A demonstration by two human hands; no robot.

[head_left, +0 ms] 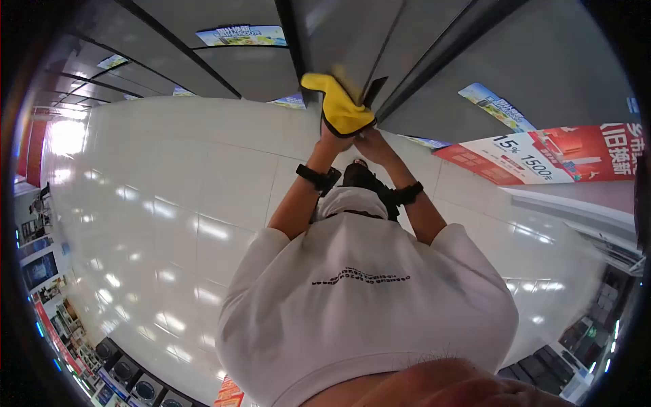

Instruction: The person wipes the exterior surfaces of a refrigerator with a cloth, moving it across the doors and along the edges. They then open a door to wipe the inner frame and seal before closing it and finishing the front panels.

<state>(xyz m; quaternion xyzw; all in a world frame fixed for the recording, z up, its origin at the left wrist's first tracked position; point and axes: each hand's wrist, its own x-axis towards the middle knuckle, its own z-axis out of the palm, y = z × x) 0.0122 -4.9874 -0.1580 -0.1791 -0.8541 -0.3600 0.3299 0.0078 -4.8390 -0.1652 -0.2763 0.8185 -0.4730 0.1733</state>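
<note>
A yellow cloth [344, 112] with dark edging hangs bunched in front of me at the upper middle, close to the tall dark grey cabinet front [346, 41]. My left hand [333, 142] is closed on its lower edge, fingers partly covered by the fabric. Right beside it, my right hand [369, 144] grips the cloth's lower right corner. The two hands nearly meet. Black bands circle both wrists, and the upper part of the cloth flops to the left.
More dark cabinets [251, 71] with promotional stickers [242, 35] line the far side. A red and white sale sign [536, 154] stands at right. Glossy pale tiles [169, 203] cover the floor. Front-loading washing machines [144, 390] stand at lower left.
</note>
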